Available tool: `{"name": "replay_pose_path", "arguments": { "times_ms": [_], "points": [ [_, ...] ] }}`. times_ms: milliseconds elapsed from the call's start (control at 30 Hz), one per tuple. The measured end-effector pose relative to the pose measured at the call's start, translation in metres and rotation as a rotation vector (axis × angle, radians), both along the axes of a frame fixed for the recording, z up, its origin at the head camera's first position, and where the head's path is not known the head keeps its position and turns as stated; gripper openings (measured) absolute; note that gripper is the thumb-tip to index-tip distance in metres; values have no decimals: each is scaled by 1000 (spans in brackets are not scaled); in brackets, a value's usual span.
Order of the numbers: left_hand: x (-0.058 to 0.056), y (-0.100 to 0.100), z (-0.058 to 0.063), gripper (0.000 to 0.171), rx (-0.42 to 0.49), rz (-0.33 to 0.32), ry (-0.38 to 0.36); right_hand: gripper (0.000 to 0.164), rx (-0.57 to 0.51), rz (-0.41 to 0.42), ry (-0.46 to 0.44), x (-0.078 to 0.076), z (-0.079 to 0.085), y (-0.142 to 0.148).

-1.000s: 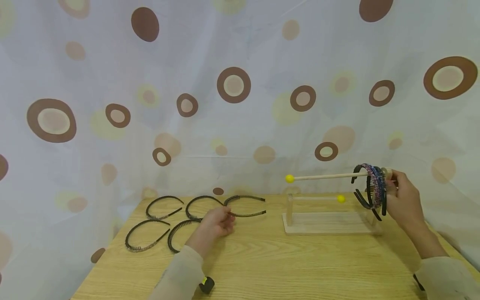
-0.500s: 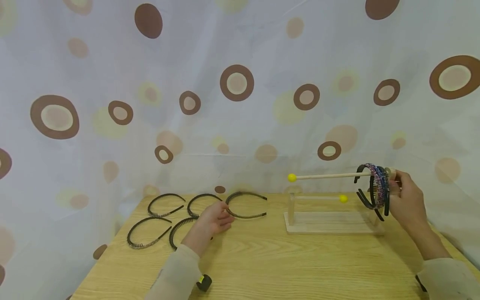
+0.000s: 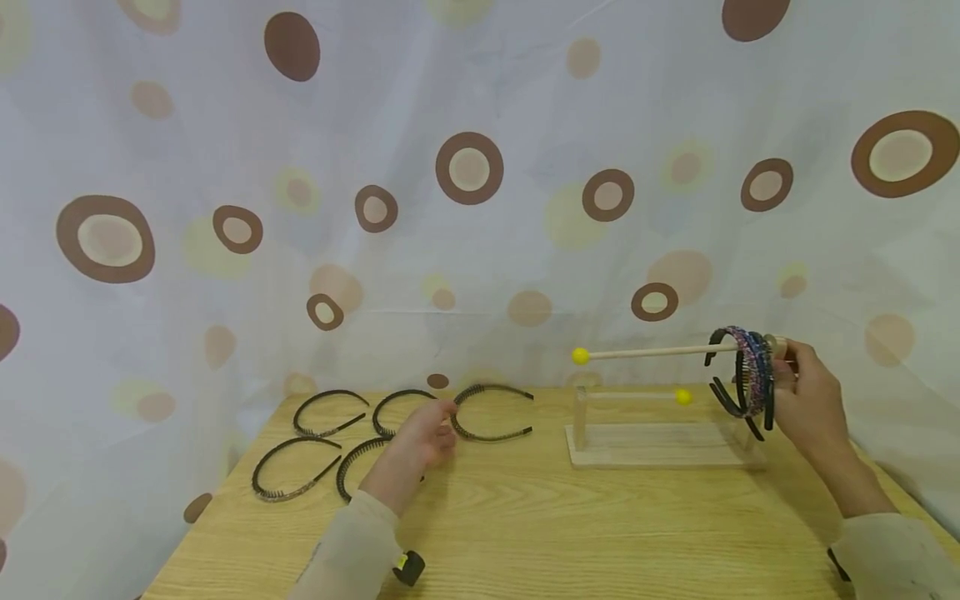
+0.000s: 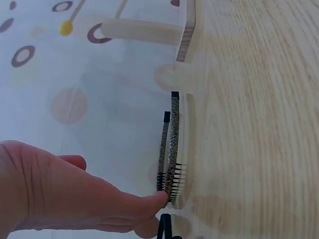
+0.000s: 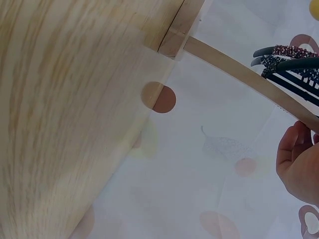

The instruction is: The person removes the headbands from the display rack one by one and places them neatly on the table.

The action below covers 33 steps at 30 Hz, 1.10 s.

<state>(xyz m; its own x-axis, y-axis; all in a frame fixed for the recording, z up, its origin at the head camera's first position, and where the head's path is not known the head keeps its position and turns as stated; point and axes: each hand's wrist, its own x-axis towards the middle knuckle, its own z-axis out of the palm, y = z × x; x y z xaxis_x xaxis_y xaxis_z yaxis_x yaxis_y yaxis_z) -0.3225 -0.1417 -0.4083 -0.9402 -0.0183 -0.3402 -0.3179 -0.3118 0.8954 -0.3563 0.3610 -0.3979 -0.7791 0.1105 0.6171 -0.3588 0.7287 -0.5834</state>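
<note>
My left hand [image 3: 416,442] reaches over the left side of the table, its thumb and forefinger pinching the curved middle of a dark glittery headband [image 3: 491,439]. That headband lies nearly flat, open ends to the right; part of its curve is behind the thumb in the left wrist view. With my right hand [image 3: 813,404] I grip the wooden upright at the right end of a wooden rack [image 3: 663,454]. Several headbands [image 3: 753,371], sparkly pink, blue and black, hang at the right end of its upper rod [image 3: 652,352]. The right hand's fingers are partly cut off in its wrist view.
Several black toothed headbands [image 3: 277,497] lie in two rows on the left of the wooden table [image 3: 540,533]. Yellow balls [image 3: 581,356] cap the rack's rods. A spotted curtain [image 3: 525,233] hangs behind the table.
My left hand's fingers, spread wider half a second ago, are closer together now. The headband beside it has settled flatter and shifted slightly. My right hand keeps its grip on the rack.
</note>
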Motion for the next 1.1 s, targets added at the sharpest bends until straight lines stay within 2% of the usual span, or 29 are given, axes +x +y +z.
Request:
{"name": "replay_pose_path", "arguments": {
  "times_ms": [33,200,233,267,367,467,600,767,833,967,1100],
  "points": [
    [0,1,2,67,-30,7,23,44,0,-1,-1,0,0,0],
    [10,10,16,56,-173,-49,180,45,-1,-2,-6,0,0,-1],
    [11,13,18,53,-190,-51,203,45,-4,-1,-7,0,0,-1],
    [14,15,22,57,-185,-69,223,45,-4,-1,-7,0,0,-1],
    [20,26,30,51,-197,-89,255,45,-4,-3,-5,1,0,-2],
    [26,40,36,40,-222,-143,299,46,0,-6,-9,1,1,-1],
    [29,63,42,27,-305,-253,370,46,-4,-5,-28,3,-1,1],
    [25,102,50,22,-418,-433,450,43,-4,12,-42,7,-3,8],
    [22,119,53,21,-446,-481,480,42,1,30,-40,8,-3,10],
    [15,153,56,16,-517,-532,545,43,20,73,-45,7,0,13],
    [10,185,58,13,-637,-564,604,45,48,114,-51,7,7,15]
  ]
}}
